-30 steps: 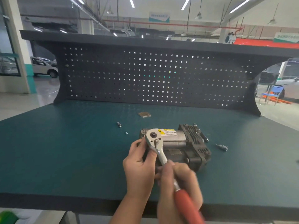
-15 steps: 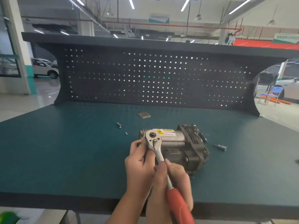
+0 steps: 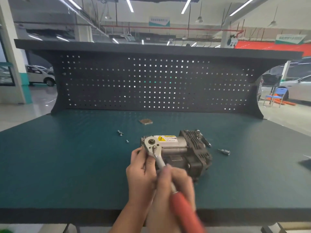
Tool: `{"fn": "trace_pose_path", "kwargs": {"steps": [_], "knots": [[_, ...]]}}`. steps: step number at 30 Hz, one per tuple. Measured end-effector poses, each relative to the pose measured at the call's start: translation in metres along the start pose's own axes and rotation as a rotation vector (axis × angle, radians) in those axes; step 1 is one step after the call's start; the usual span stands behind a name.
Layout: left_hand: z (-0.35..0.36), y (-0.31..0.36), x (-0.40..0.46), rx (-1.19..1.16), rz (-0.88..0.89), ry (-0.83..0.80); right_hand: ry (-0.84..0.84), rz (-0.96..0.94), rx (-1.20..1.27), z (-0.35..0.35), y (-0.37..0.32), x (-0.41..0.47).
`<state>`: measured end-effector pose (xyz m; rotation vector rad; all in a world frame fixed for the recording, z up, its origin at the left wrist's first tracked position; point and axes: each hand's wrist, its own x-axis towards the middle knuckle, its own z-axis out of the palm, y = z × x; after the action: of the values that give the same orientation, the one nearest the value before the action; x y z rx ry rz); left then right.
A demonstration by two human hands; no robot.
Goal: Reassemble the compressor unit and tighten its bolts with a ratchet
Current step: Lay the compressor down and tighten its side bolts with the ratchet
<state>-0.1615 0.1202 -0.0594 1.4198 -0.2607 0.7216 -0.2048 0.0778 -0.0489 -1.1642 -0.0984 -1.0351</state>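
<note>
The compressor [image 3: 178,152] lies on the green bench [image 3: 67,165], looking mostly put back together. The right hand [image 3: 173,187] grips the ratchet [image 3: 154,148] by its shaft above the red handle, head at the compressor's left end. The left hand [image 3: 140,172] curls beside the head, steadying it. Loose screws [image 3: 120,133] and a socket [image 3: 224,151] lie apart, so I judge the tightening unfinished.

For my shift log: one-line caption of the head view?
Right hand swings red-handled steel ratchet on grey metal compressor unit; left hand steadies it.
</note>
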Motion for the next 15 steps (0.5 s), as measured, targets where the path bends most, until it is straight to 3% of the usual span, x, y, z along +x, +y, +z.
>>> {"fn": "trace_pose_path", "kwargs": {"steps": [3, 4, 6, 7, 9, 11, 13, 15], "knots": [[-0.005, 0.003, -0.001, -0.289, -0.097, -0.097, -0.354, 0.402, 0.072, 0.014, -0.007, 0.002], [-0.004, 0.002, -0.001, -0.3, -0.108, -0.085, -0.316, 0.327, 0.079, 0.014, -0.01, 0.002], [-0.001, -0.002, 0.001, -0.081, -0.013, -0.017, -0.062, 0.159, 0.118, -0.001, -0.01, 0.011], [0.001, -0.003, 0.001, 0.036, 0.054, 0.022, -0.041, 0.186, 0.227, -0.005, -0.011, 0.017], [0.002, -0.005, 0.003, 0.137, 0.123, 0.061, -0.11, 0.446, 0.521, -0.018, -0.005, 0.045], [0.002, -0.005, 0.004, 0.178, 0.136, 0.06, -0.239, 0.613, 0.604, -0.032, -0.005, 0.069], [0.002, -0.004, 0.004, 0.161, 0.133, 0.08, -0.235, 0.539, 0.472, -0.03, -0.007, 0.062], [0.003, -0.005, 0.003, 0.126, 0.082, 0.081, -0.104, 0.313, 0.348, -0.016, -0.007, 0.032]]}}
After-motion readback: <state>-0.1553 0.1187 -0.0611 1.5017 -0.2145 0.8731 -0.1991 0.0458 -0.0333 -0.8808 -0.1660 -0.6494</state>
